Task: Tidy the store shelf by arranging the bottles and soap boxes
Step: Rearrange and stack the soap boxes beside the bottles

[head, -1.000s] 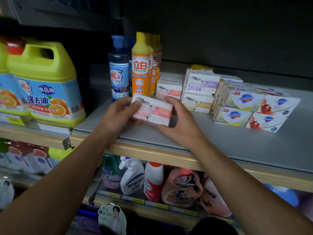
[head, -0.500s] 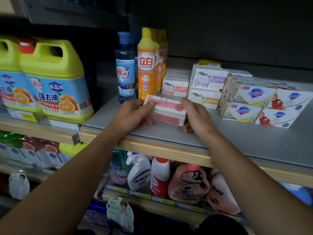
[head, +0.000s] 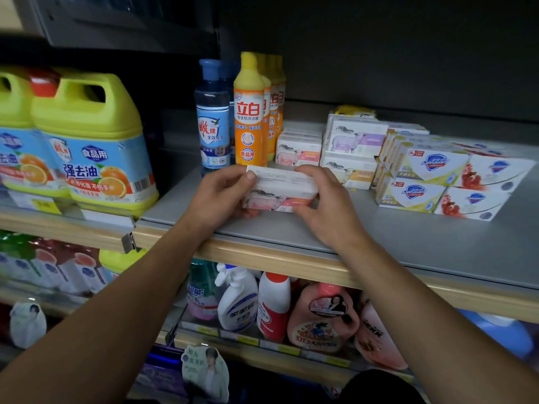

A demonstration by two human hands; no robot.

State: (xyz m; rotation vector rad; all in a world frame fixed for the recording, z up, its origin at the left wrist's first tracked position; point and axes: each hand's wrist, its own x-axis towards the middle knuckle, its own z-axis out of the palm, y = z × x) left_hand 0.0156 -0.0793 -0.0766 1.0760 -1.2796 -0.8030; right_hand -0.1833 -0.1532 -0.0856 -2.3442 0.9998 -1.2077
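A white-and-pink soap box (head: 280, 189) with a goat picture sits low over the grey shelf (head: 408, 243), gripped at its left end by my left hand (head: 221, 196) and at its right end by my right hand (head: 326, 205). Right behind it stand an orange bottle (head: 249, 112) and a blue bottle (head: 213, 118). More goat soap boxes (head: 297, 150) are stacked behind, with a taller stack (head: 355, 147) to their right. Safeguard soap boxes (head: 423, 176) lie in stacks further right.
Large yellow detergent jugs (head: 93, 141) fill the neighbouring shelf on the left. The lower shelf holds spray bottles (head: 237, 298) and pink jugs (head: 323, 316). A wooden shelf edge (head: 262, 258) runs along the front. Bare grey shelf lies in front of the Safeguard boxes.
Both hands turned the soap box: its pink side faced up half a second ago, and its goat picture faces me once more, with a plain white side on top.
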